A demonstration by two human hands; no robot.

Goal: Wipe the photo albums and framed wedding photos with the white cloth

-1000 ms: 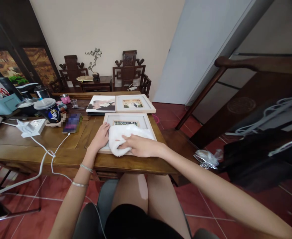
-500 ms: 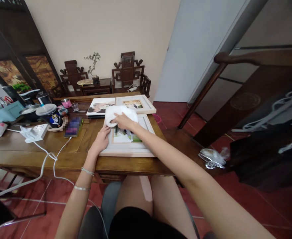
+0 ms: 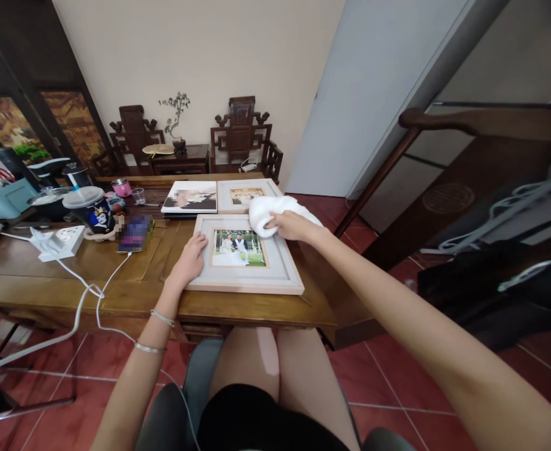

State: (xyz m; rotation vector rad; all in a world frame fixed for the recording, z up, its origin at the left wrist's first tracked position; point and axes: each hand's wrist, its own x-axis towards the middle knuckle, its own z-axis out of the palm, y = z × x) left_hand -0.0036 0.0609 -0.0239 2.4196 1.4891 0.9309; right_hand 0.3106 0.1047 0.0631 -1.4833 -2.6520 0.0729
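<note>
White soft cloth [image 3: 275,212] is bunched up under the right hand [image 3: 290,225], which grips it with bent fingers. The cloth sits at the far right corner of a big pale wooden picture frame [image 3: 282,269] that lies flat on the brown wooden table [image 3: 45,275], close to the near edge. The frame has a photo of two people on green grass in its middle.

The left hand [image 3: 190,260] lies flat and open on the left edge of that frame, pressing on it and not gripping anything. Two thin silver bangles are on that wrist.

Just behind the big frame lie a smaller pale frame [image 3: 242,195] and, to its left, a flat photo print [image 3: 191,196]. The cloth touches the smaller frame's near right corner.

Further left on the table are a phone [image 3: 137,233] with a white cable [image 3: 99,291], a white power strip [image 3: 62,241] and a dark cup with a clear lid [image 3: 92,210]. A small pink cup [image 3: 122,186] stands behind them.
</note>
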